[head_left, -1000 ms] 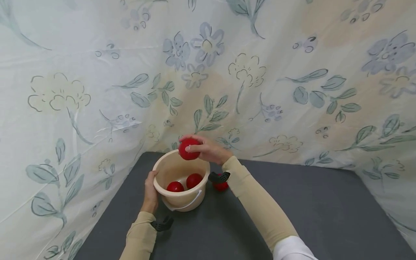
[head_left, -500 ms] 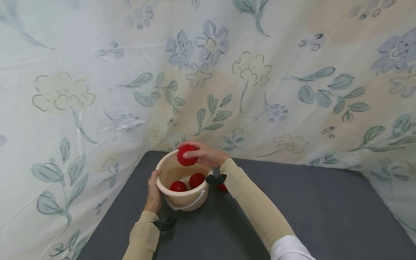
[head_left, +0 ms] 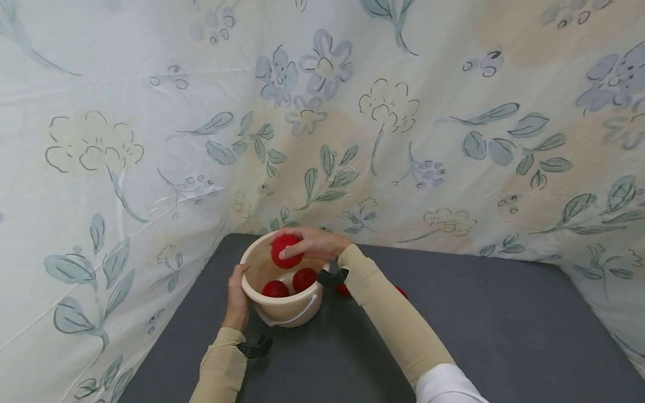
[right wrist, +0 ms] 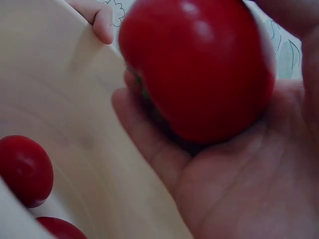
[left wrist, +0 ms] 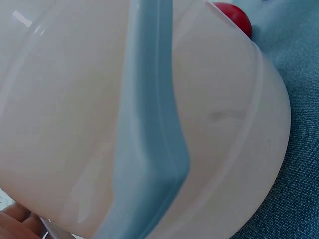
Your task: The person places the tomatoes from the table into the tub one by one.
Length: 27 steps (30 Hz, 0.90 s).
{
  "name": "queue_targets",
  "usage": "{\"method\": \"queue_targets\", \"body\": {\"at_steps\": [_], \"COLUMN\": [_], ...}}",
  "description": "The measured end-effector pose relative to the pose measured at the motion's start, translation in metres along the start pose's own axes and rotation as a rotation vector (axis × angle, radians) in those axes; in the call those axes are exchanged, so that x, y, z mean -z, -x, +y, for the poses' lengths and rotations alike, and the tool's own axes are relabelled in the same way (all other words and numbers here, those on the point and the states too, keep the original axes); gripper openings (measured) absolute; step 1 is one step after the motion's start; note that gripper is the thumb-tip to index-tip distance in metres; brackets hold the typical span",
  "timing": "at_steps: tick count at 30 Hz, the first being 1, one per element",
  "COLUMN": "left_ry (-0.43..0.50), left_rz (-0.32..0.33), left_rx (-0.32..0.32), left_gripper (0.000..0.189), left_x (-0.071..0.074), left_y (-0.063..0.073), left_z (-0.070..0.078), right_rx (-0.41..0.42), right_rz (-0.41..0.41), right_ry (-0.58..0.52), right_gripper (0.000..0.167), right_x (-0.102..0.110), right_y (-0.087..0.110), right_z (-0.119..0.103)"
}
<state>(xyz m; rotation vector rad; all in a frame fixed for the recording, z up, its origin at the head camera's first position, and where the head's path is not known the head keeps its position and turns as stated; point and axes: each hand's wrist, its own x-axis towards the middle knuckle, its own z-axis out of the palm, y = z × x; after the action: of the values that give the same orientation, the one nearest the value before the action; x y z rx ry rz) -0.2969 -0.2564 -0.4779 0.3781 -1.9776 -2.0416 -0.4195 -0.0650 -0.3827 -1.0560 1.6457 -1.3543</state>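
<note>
A cream plastic bucket (head_left: 282, 307) stands at the left of the dark table, its mouth tilted towards me. My left hand (head_left: 237, 296) grips its left rim, the thumb hooked over the edge. In my right hand (head_left: 322, 243) is a red tomato (right wrist: 199, 69), held between thumb and fingers over the bucket's opening; a bit of green shows at its stem end in the right wrist view. Two more tomatoes lie inside, one at the left (head_left: 275, 289) and one at the right (head_left: 304, 279). The bucket's handle (left wrist: 149, 119) hangs down its front.
Just right of the bucket a tomato (head_left: 342, 290) sits on the table (head_left: 494, 324), mostly covered by my right wrist. Another red piece (head_left: 401, 291) peeks out behind the right forearm. A flower-patterned cloth (head_left: 353, 129) hangs behind and at the sides.
My right hand has come down and slightly left with the tomato, lower into the bucket's mouth. The left hand keeps its grip on the rim. The head view has shifted slightly.
</note>
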Motion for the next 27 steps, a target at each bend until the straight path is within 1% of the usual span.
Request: {"method": "queue_targets", "body": {"at_steps": [2, 5, 9, 13, 17, 22, 27], "left_ry": [-0.001, 0.006, 0.004, 0.007, 0.012, 0.011, 0.011], "left_rz": [-0.002, -0.011, -0.010, -0.003, -0.010, -0.008, -0.009], "left_rx": [0.004, 0.007, 0.011, 0.008, 0.011, 0.018, 0.020], "left_gripper": [0.061, 0.062, 0.062, 0.062, 0.062, 0.063, 0.063], "left_x": [0.0001, -0.0003, -0.0013, -0.0024, -0.0030, -0.0028, -0.0026], "left_y": [-0.0002, -0.0002, -0.0002, -0.0003, 0.0013, 0.0029, 0.0026], "left_z": [0.0004, 0.0013, 0.0018, 0.0012, 0.0025, 0.0042, 0.0044], "right_rx": [-0.022, -0.060, -0.118, -0.146, -0.123, -0.040, 0.022], "right_rz": [-0.009, -0.013, -0.008, 0.000, -0.015, -0.022, -0.031], "right_ry": [0.040, 0.059, 0.018, -0.004, 0.015, 0.055, 0.025], "right_gripper": [0.071, 0.071, 0.069, 0.066, 0.065, 0.060, 0.056], "right_x": [-0.0003, -0.0022, -0.0054, -0.0065, -0.0058, -0.0026, 0.0000], "right_y": [-0.0003, -0.0006, -0.0007, -0.0001, -0.0005, -0.0022, -0.0026], "right_z": [0.0000, -0.0011, -0.0025, -0.0028, -0.0024, 0.0002, 0.0022]}}
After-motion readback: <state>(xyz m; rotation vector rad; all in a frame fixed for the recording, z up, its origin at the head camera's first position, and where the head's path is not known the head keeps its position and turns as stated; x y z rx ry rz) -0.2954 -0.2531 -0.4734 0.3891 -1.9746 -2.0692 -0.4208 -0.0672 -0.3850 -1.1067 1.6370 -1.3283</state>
